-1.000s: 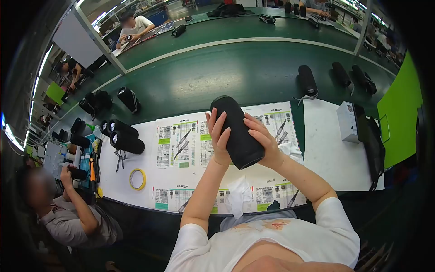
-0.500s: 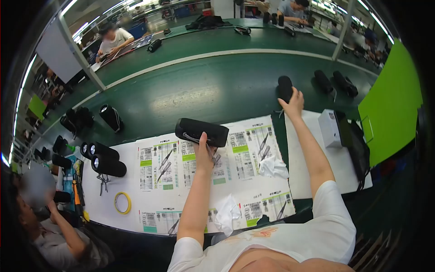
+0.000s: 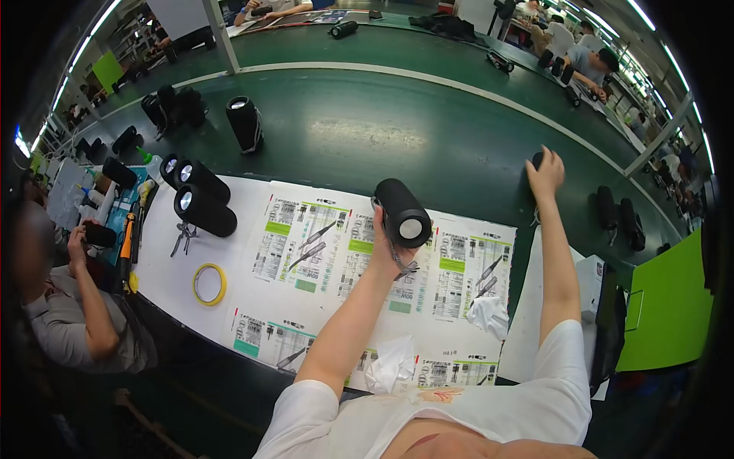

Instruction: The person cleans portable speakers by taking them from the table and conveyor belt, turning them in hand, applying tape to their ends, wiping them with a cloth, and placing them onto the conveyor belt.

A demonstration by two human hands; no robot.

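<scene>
A black cylindrical speaker (image 3: 399,206) is in my left hand (image 3: 383,243), above the printed sheets. Its round, silvery end tilts down toward me, and a grey wrist strap hangs by my fingers. My right hand (image 3: 546,177) reaches far out over the green bench, its fingers around another dark speaker (image 3: 537,159). My hand covers most of that speaker. Several more black speakers (image 3: 206,211) lie at the left on white board, with straps beside them. White crumpled cloths (image 3: 391,366) rest on the sheets near my body.
Yellow tape roll (image 3: 209,284) lies on the white board. A single speaker (image 3: 244,125) stands upright on the green bench (image 3: 344,115). Two more speakers (image 3: 606,208) are at the right, near a white box (image 3: 589,279) and a green panel (image 3: 664,306). A co-worker (image 3: 84,306) sits at left.
My view has swung, shifting the scene. The speaker in my left hand has turned from lying sideways to showing its round end. My right hand has closed further over the far speaker.
</scene>
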